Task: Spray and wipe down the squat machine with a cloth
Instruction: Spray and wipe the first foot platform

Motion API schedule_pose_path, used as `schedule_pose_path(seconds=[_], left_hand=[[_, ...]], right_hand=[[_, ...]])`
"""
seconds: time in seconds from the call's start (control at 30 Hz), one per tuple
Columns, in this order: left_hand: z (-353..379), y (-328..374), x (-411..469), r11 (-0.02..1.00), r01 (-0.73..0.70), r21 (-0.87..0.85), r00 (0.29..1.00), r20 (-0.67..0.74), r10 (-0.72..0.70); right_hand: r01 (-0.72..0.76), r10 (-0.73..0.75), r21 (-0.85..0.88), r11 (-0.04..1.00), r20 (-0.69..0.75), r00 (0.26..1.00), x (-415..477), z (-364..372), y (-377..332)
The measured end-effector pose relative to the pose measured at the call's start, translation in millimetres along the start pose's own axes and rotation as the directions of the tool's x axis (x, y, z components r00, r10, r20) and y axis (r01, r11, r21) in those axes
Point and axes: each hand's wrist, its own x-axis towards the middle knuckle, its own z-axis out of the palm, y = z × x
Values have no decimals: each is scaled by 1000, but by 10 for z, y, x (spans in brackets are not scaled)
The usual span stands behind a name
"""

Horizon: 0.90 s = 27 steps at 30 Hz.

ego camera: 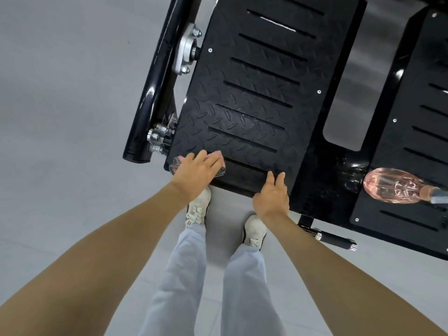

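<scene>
While the left hand point(196, 169) presses a pink cloth point(219, 156) flat onto the near left corner of the squat machine's left foot plate point(254, 93), the right hand point(271, 195) rests on the near edge of the same plate, a little way to the right. The left fingers point(208, 161) lie straight and close together on top of the cloth, pinching nothing, and the cloth's pink edge and a grey mesh part stick out on both sides of the hand. The right fingers point(270, 178) are loosely straight, side by side, touching the black ribbed surface and holding nothing.

A clear pink spray bottle point(392, 185) sits on the near part of the right foot plate point(412, 132), well apart from both hands, its grey nozzle towards the right edge of the view. Whether it stands or lies on its side I cannot tell. A glossy black frame tube point(155, 81) with silver bolts point(157, 137) runs along the left plate's left side, and a short black handle point(334, 238) juts out below the near edge. Two white shoes point(197, 209) and pale trousers point(244, 287) stand on the grey floor point(60, 93) just before the plate.
</scene>
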Motion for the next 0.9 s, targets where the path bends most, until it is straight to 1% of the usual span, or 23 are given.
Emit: schedule_pose_path(seconds=[0.07,0.13,0.23,0.27,0.3,0.33,0.37,0.4,0.43,0.47,0.5,0.57,0.6,0.63,0.7,0.77,0.9], left_hand=[[31,-164,-88,999,34,-7,999,18,-34],[41,-261,-127,999,31,-19,999,21,-30],[71,-257,-104,998,49,-38,999,20,-48],[67,-221,-103,992,99,-85,995,26,-97],[62,-174,-111,961,207,-183,978,26,-205],[36,-123,-118,858,363,-364,925,31,-378],[7,-85,-115,656,504,-562,816,59,-575],[-44,-62,-106,406,572,-713,678,132,-723],[-72,-45,-84,203,550,-810,561,178,-809],[-104,-45,-51,143,503,-852,505,156,-849],[-119,-59,0,221,475,-852,529,76,-845],[-171,-96,113,470,404,-785,668,-98,-738],[-206,-117,184,560,386,-733,730,-129,-671],[-231,-142,246,618,387,-685,776,-120,-619],[-240,-116,380,684,424,-594,828,-52,-558],[-239,-26,483,697,452,-556,838,-3,-546],[-255,191,617,768,405,-497,880,-17,-475]], right_hand=[[-2,2,-5,1000,-1,1000,15,-3,-80],[0,0,-15,1000,-11,1000,36,-16,-127],[-2,2,-26,1000,-20,1000,77,-60,-164],[-5,4,-26,1000,-20,1000,88,-78,-164],[-7,7,-27,1000,-21,1000,98,-98,-157],[-10,9,-26,1000,-25,1000,107,-121,-141],[-11,10,-24,1000,-28,1000,116,-139,-121],[-11,11,-23,1000,-28,1000,128,-157,-101],[-13,12,-19,1000,-25,1000,140,-174,-78],[-14,14,-13,1000,-23,1000,157,-190,-57],[-16,15,-7,1000,-25,1000,173,-201,-43],[-18,18,6,1000,-33,999,203,-221,-20],[-18,18,15,1000,-37,999,221,-230,-4],[-15,16,22,1000,-40,999,231,-234,-1],[-8,10,32,999,-46,999,253,-245,24],[-2,4,41,999,-49,999,278,-257,60],[6,-3,54,999,-48,999,325,-284,131]])
